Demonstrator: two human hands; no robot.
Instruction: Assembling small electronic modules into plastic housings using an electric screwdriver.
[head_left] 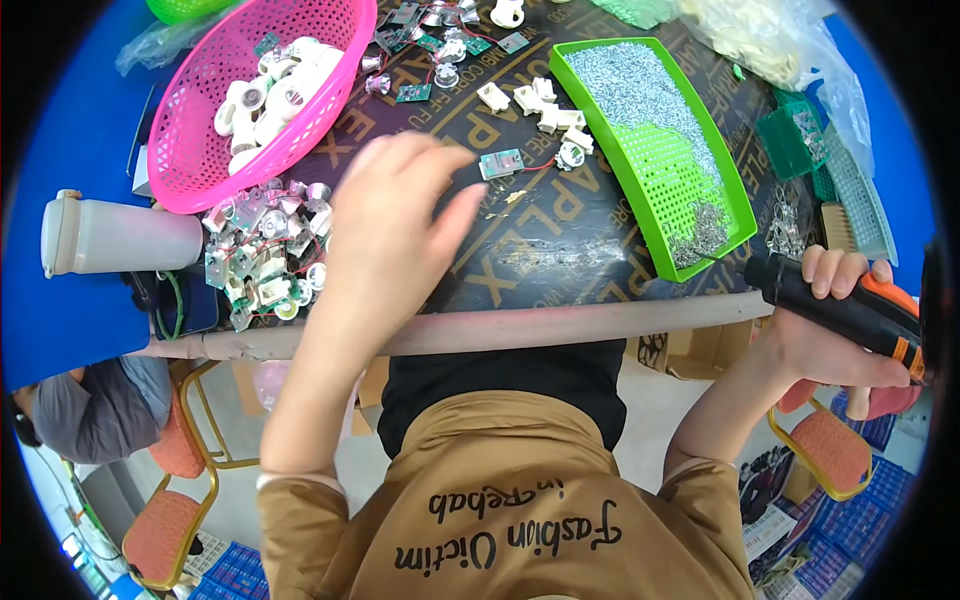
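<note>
A dark patterned table fills the middle of the room, with orange chairs on the floor behind the person at eight and four o'clock. From the centre of the view, a pink basket of white housings stands toward ten-thirty, above a heap of lamp parts; a green tray lies at one o'clock. This spread seems meant to keep each kind of part within easy reach.

At three o'clock the right hand wraps a black-and-orange power screwdriver, fingers curled over the top and thumb pressed along the underside. It is held nearly flat, probably so that its bit can reach the dark screws at the tray's near end; whether it touches one, I cannot tell.

At ten-thirty the left hand hovers, thumb and forefinger parted in a wide gap, the other fingers blurred and bunched; no part shows in its grasp. Just beyond those fingertips, near twelve o'clock, a small circuit board lies wired to a round lens.
</note>
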